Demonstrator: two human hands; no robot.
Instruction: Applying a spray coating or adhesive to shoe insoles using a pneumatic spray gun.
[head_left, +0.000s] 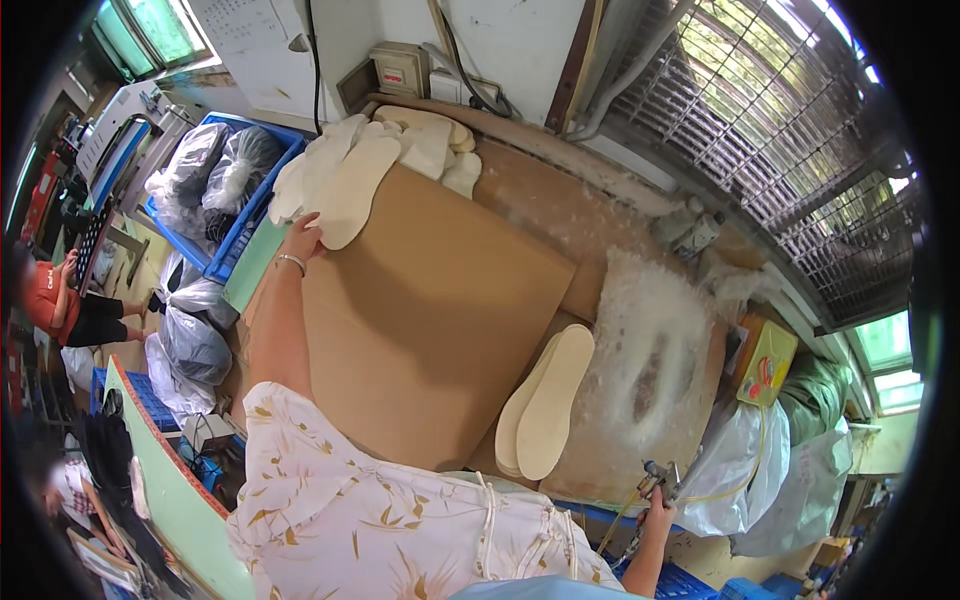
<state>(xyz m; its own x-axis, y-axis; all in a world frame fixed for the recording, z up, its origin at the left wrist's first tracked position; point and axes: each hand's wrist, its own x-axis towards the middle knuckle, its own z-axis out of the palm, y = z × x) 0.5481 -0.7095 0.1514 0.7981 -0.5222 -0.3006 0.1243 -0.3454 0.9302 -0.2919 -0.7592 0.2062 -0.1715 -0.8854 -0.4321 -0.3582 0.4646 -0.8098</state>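
Note:
My left hand (303,238), with a bracelet on the wrist, reaches far out and rests its fingers on a cream insole (355,190) at the top of a spread pile of insoles (420,140) on a brown cardboard sheet (430,300). My right hand (657,522) is low at the table's near edge, shut on a metal spray gun (655,480) with a yellowish hose. Two stacked cream insoles (545,400) lie between the hands, beside a patch crusted with white residue (650,350).
Blue crates (235,235) with grey plastic bags stand to the left. A yellow box (765,360) and white bags (740,470) sit at the right. Barred windows (780,130) run behind the table. Another person in red (50,300) sits far left.

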